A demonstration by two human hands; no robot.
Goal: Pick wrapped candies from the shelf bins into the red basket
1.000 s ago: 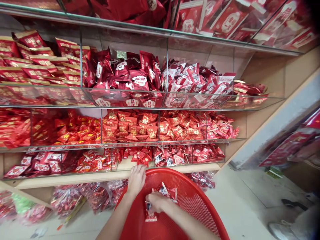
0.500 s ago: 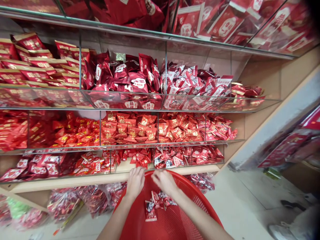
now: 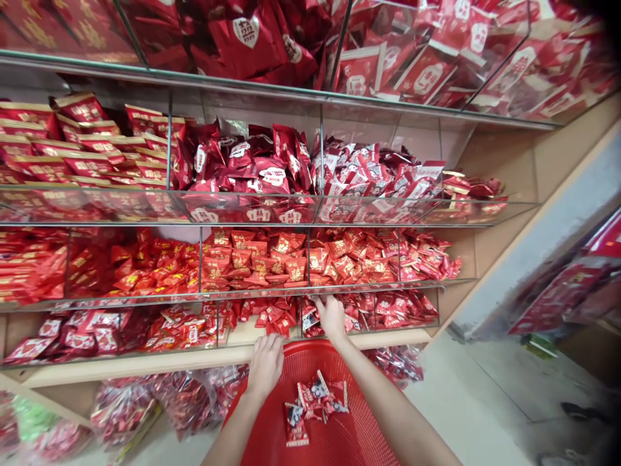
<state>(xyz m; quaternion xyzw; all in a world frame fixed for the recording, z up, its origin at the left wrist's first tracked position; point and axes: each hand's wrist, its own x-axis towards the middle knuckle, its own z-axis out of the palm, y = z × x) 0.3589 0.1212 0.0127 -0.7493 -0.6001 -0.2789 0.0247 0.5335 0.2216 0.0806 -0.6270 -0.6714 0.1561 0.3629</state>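
My left hand (image 3: 266,366) has its fingers closed over the back rim of a red plastic basket (image 3: 266,433). Inside the basket lie several small red, white and black snack packets (image 3: 317,402). My right hand (image 3: 332,318) reaches over the rim into a bottom-shelf compartment, at the packets (image 3: 310,317) of the same look. Its fingers are partly stretched out, with the tips partly hidden at the shelf edge; no held packet shows. Left of it, a neighbouring compartment holds plain red packets (image 3: 276,315) and some bare shelf board.
Glass dividers and front strips (image 3: 262,292) split the shelves into bins of red wrapped sweets. A pale wooden edge (image 3: 160,357) runs along the bottom shelf. Below it, clear bags of packets (image 3: 123,395) rest on the floor. Hanging red goods (image 3: 557,291) are at the right.
My right hand has gone from above the basket forward into the bottom-shelf compartment. More of the packets in the basket now show. My left hand stays at the rim; the view has shifted slightly.
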